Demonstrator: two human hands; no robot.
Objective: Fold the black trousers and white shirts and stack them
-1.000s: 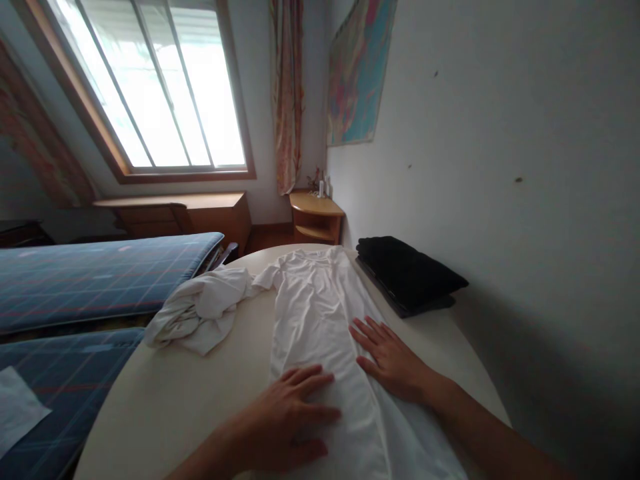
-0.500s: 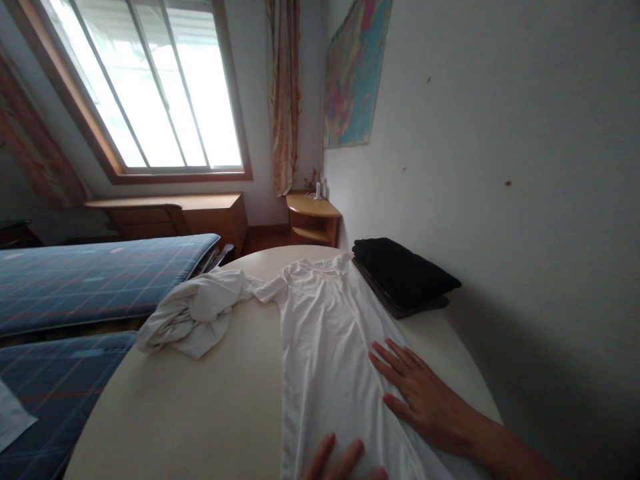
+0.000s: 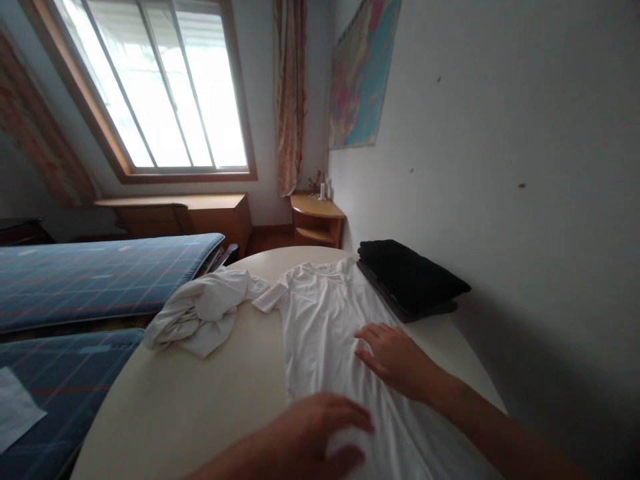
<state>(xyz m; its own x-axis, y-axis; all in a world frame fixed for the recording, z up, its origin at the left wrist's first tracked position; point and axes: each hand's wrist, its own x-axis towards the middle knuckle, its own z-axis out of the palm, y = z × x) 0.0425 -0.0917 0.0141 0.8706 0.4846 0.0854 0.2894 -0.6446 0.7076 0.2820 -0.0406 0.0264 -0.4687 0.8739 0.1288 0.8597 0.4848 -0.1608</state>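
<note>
A white T-shirt (image 3: 320,327) lies lengthwise on the round cream table (image 3: 185,407), its collar at the far end and one short sleeve out to the left. My right hand (image 3: 400,360) is on or just over the shirt's right part, fingers slightly bent and the thumb apart. Nearer to me, my left hand (image 3: 315,430) hovers at the shirt's lower part, somewhat blurred, with a gap between thumb and fingers. Neither hand visibly grips the cloth. The shirt's near end is partly hidden by my left hand and cut off by the frame.
Crumpled white cloth (image 3: 205,313) lies at the table's left edge. Folded black clothes (image 3: 410,280) are stacked at the far right, beside the wall. Blue plaid mattresses (image 3: 100,273) stand to the left, one bearing a white sheet-like item (image 3: 17,410).
My left hand has come further into view, up and across the shirt. My right hand has shifted slightly left and away from me, its fingers now more bent. The shirt's left sleeve lies flatter.
</note>
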